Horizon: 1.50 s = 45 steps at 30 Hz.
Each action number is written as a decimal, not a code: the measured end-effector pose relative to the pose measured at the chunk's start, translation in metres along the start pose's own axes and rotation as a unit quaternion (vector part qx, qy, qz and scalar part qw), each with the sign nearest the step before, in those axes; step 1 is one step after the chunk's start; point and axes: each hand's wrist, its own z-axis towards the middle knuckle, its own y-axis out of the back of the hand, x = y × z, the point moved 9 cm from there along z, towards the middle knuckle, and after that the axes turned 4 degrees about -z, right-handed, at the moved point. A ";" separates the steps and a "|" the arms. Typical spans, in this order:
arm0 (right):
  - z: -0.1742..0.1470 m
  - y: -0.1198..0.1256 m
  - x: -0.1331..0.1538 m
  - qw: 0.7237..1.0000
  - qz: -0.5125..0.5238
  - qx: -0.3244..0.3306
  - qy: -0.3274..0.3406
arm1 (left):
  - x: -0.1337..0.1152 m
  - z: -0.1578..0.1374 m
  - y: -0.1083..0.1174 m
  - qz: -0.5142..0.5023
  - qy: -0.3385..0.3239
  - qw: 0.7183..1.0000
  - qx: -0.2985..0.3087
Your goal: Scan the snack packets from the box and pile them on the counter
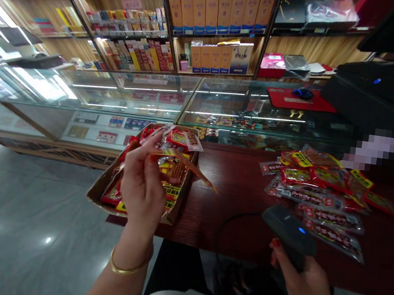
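Note:
My left hand (pixel 145 184), with a gold bangle at the wrist, is raised over a cardboard box (pixel 95 192). Pinched between thumb and fingers is a thin snack packet (pixel 198 173), seen nearly edge-on and blurred. Red and yellow snack packets (pixel 175 171) fill the box below. My right hand (pixel 309 285) is wrapped round the handle of a black barcode scanner (pixel 290 231) with a blue light on top. Beyond the scanner, a loose pile of snack packets (pixel 310 175) lies on the dark red wooden table (pixel 223 195).
A glass display counter (pixel 134 95) runs along the table's far side. On its top lie a red mouse pad (pixel 301 99) and a mouse (pixel 303 93). Dark cash-register equipment (pixel 383 95) stands at right. Shelves behind hold tall boxes (pixel 223 9). The scanner's cable (pixel 224 224) trails over the table's edge.

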 end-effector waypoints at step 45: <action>-0.007 -0.004 0.039 0.997 -0.034 0.000 0.071 | 0.156 -0.118 -0.200 -0.540 0.611 0.554 0.168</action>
